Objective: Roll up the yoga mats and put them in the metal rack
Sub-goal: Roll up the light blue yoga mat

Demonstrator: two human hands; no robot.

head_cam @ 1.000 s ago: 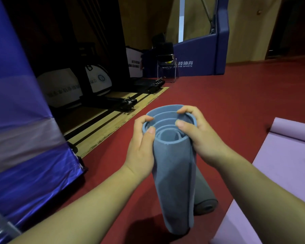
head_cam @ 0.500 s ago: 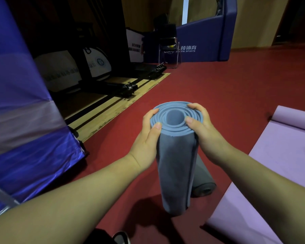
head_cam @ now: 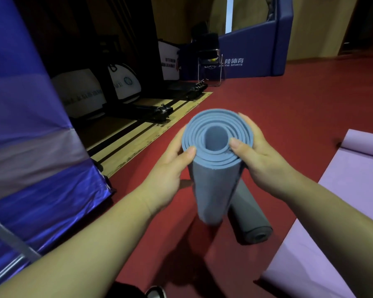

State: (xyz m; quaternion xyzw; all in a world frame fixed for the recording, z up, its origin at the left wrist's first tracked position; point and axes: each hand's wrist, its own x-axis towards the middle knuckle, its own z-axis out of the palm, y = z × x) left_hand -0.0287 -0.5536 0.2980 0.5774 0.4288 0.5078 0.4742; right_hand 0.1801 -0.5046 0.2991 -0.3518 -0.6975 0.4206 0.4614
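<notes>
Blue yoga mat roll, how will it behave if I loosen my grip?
The blue yoga mat looks foamy, probably light. Its coils, gripped by the left hand and right hand, may loosen. Tall and narrow, it likely tips.

The left forearm [head_cam: 84,244] and right forearm [head_cam: 332,222] are bare, the left hand [head_cam: 168,173] and right hand [head_cam: 265,164] have short, plain nails, and a dark shoe [head_cam: 156,293] with a pale toe shows below.

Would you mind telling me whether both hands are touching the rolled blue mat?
Touching. The head view shows the left hand and right hand gripping the blue mat from either side, thumbs resting on its spiral end.
</notes>
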